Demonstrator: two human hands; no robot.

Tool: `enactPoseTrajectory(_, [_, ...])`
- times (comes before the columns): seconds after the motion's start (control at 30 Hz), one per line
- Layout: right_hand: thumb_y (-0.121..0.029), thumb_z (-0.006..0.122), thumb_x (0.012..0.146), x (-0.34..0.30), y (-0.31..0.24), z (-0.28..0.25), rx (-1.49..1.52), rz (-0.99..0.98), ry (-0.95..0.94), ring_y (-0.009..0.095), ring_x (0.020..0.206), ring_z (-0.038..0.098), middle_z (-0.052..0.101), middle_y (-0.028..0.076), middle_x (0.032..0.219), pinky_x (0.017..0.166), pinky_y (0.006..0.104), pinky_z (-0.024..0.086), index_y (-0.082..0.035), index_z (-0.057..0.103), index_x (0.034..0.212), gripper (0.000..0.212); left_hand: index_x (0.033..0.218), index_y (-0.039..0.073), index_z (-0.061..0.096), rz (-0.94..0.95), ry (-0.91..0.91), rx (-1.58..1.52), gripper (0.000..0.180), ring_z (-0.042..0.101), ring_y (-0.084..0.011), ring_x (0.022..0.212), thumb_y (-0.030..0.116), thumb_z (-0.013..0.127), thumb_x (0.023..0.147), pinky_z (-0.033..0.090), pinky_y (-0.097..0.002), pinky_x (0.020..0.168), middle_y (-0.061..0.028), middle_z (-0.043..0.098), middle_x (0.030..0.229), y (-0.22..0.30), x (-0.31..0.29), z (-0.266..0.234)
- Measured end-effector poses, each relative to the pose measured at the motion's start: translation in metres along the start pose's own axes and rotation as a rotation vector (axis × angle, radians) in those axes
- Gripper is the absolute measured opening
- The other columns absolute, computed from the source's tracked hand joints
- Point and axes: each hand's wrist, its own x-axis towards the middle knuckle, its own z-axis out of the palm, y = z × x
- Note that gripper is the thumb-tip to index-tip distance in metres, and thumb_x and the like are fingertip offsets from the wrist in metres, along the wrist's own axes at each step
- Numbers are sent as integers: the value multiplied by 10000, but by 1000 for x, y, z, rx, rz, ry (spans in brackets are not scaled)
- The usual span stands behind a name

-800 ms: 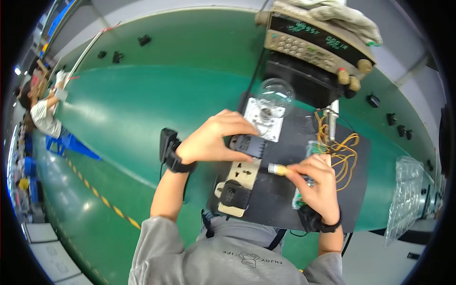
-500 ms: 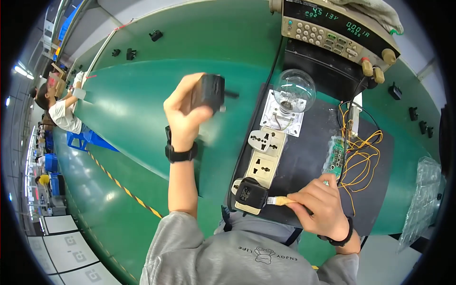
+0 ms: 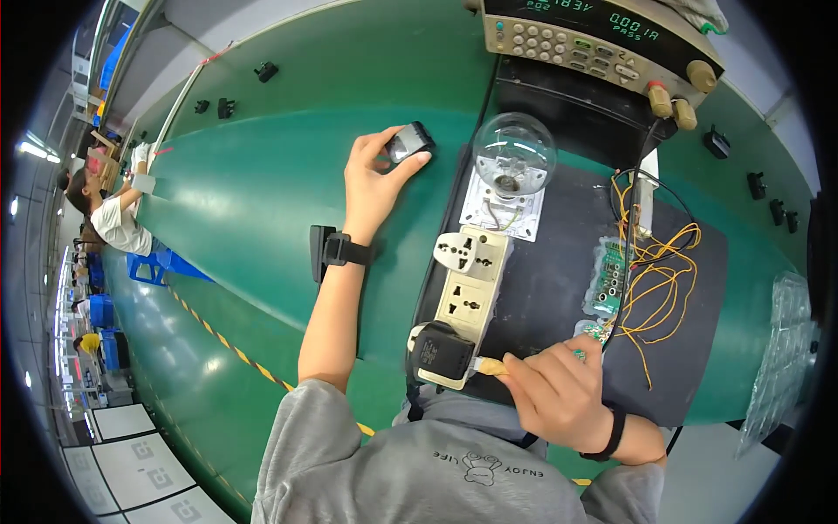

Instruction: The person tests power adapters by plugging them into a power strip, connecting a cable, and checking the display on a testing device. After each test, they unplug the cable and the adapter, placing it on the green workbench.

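My left hand (image 3: 374, 188) grips a black power adapter (image 3: 410, 142) between thumb and fingers, over the green table left of the glass bulb. I cannot tell whether that adapter touches the table. Another black power adapter (image 3: 443, 351) sits in the near end of a cream power strip (image 3: 472, 301). At its right side, my right hand (image 3: 559, 393) pinches a USB plug (image 3: 489, 366) wrapped in yellow, its metal end at the adapter's side. Whether it is fully inserted is hard to see. A small green circuit board (image 3: 608, 278) lies beyond my right hand.
A clear bulb (image 3: 515, 157) stands on a white socket base behind the strip. At the back is a bench power supply (image 3: 602, 44). Loose yellow wires (image 3: 668, 279) and clear plastic trays (image 3: 775, 367) lie to the right. Several black adapters (image 3: 266, 72) rest farther off; a co-worker (image 3: 118, 210) sits far left.
My left hand has moved away from me and to the right, turning its adapter so a shiny face shows. My right hand stays at the plug. The whole view has shifted slightly.
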Motion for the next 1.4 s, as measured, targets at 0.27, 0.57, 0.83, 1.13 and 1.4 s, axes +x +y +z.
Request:
enactPoseTrajectory(0.27, [-237,721,704,13,7,-28,-218,-22,-29,152,659,528,551,-17,717,780,385,374,-46,637,881,274,1125,65,602,42,14,10,437,538,-150,785,254,729,752,447,-259,677,-67,571,961,-31,30,23])
enactPoseTrajectory(0.57, [-200,722,701,73,237,-105,-575,588,79,341,900,566,615,138,981,809,369,419,-14,617,1039,400,1400,78,260,0,276,-267,756,569,-218,955,43,680,773,499,-291,738,-166,413,1270,-42,77,49])
enactPoseTrajectory(0.83, [-258,748,617,96,346,-70,-219,716,226,343,811,616,614,202,784,746,377,494,41,589,890,435,1387,62,224,-49,290,-26,776,482,-245,1066,97,694,771,491,-310,800,-162,238,1324,-45,81,47])
enactPoseTrajectory(1.13, [-156,692,722,106,348,-68,-74,367,157,326,960,601,607,212,1036,821,362,466,-9,449,1202,557,1340,69,312,-38,367,-122,672,497,-196,963,110,683,781,490,-284,734,-139,274,1283,-42,72,49])
enactPoseTrajectory(1.4, [-77,656,742,78,226,-116,175,716,112,139,799,562,553,70,932,537,259,478,-36,484,1147,442,1292,74,373,-97,395,-163,592,497,-188,955,124,677,786,493,-276,740,-123,298,1258,-46,39,29])
